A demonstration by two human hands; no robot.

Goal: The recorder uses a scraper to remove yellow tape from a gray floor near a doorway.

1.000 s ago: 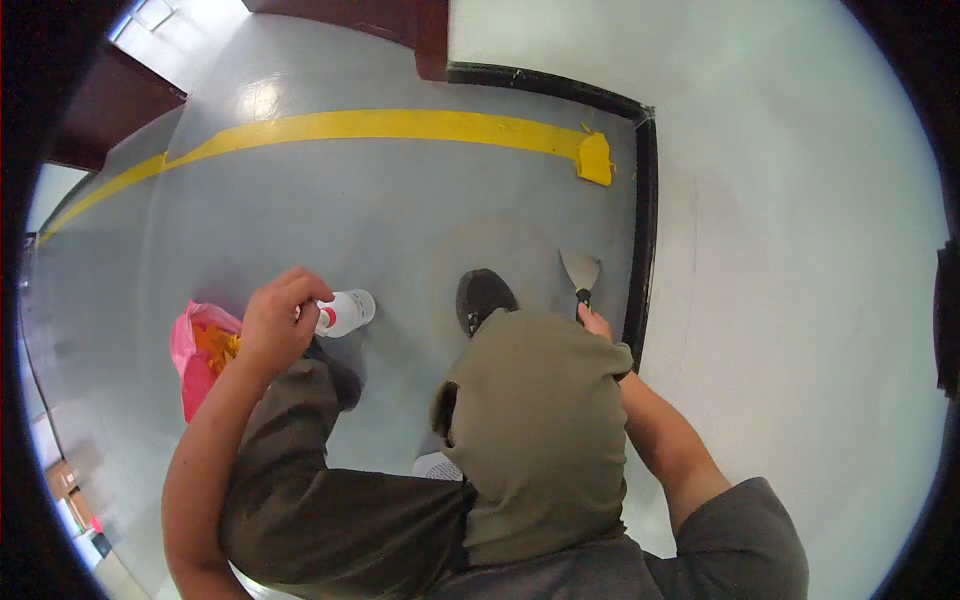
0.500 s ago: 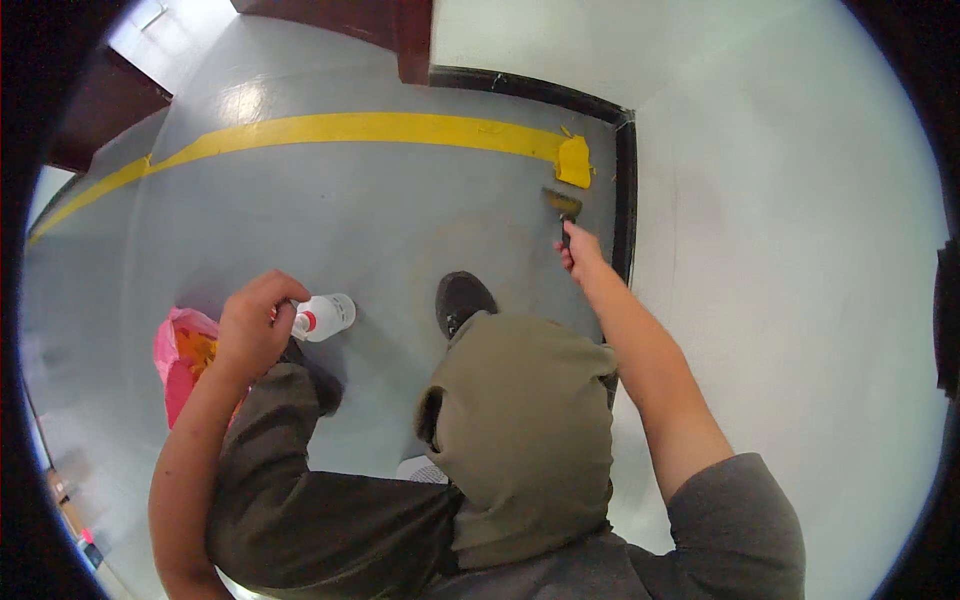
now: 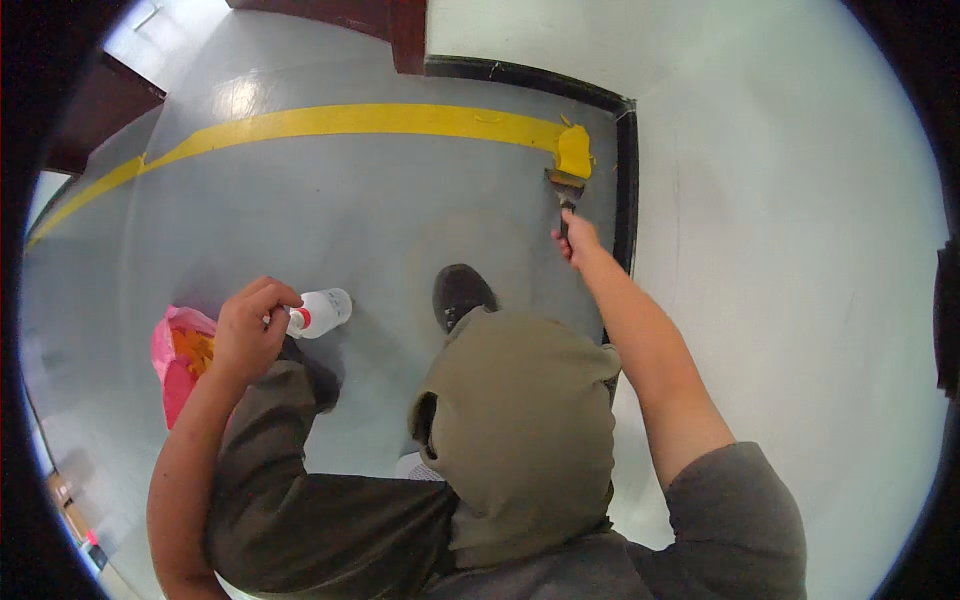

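My right hand (image 3: 580, 243) is closed round the black handle of a scraper (image 3: 567, 184). Its wide, stained blade meets the lower edge of a crumpled yellow piece (image 3: 573, 152), which lies at the right end of the yellow floor strip (image 3: 370, 119). On the left, my left hand (image 3: 252, 328) hangs loosely bent over my knee, with a gap between thumb and forefinger. Right beside its fingertips stands a white bottle (image 3: 327, 312) with a red collar. The fingers partly cover the bottle's top, but no grip on it shows.
An open pink bag (image 3: 178, 375) with yellow scraps inside sits left of my left knee. Black skirting (image 3: 626, 190) and a white wall (image 3: 780, 300) bound the grey floor on the right. A dark red door frame (image 3: 408, 35) stands at the far side. My shoe (image 3: 462, 295) is mid-floor.
The scraper has moved away from me, up to the crumpled yellow piece. My left hand has sunk slightly; the bottle stays where it was.
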